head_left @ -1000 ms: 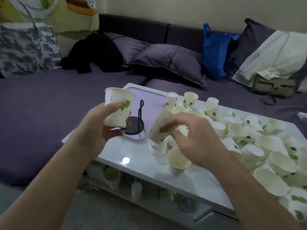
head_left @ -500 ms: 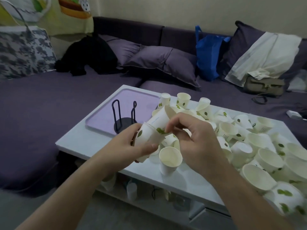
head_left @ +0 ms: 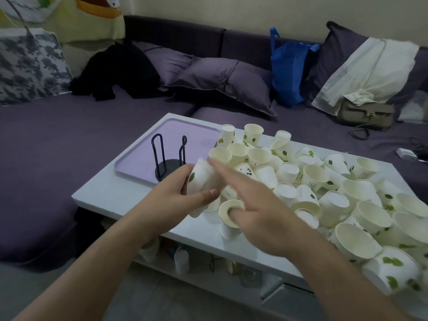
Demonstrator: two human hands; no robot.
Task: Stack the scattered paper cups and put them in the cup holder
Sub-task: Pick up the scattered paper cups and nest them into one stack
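Observation:
My left hand (head_left: 172, 193) grips a short stack of white leaf-print paper cups (head_left: 202, 177), tilted with its rim up and to the right. My right hand (head_left: 257, 205) hovers just right of it, blurred, index finger stretched toward the stack's rim, other fingers over an upright cup (head_left: 228, 218) near the table's front. Several loose cups (head_left: 324, 181) lie heaped over the table's right half. The black wire cup holder (head_left: 168, 158) stands with no cups in it on a lilac tray (head_left: 185, 133), just behind my left hand.
The white low table (head_left: 111, 195) has its front edge near my forearms, with a shelf of small items below. A purple sofa wraps around the left and back, carrying cushions, a black garment (head_left: 118, 70), a blue bag (head_left: 287, 70) and a grey handbag (head_left: 366, 114).
My right hand pushed a second cup into the one in my left hand, let go of it and now slides down to the right. The view shifted slightly.

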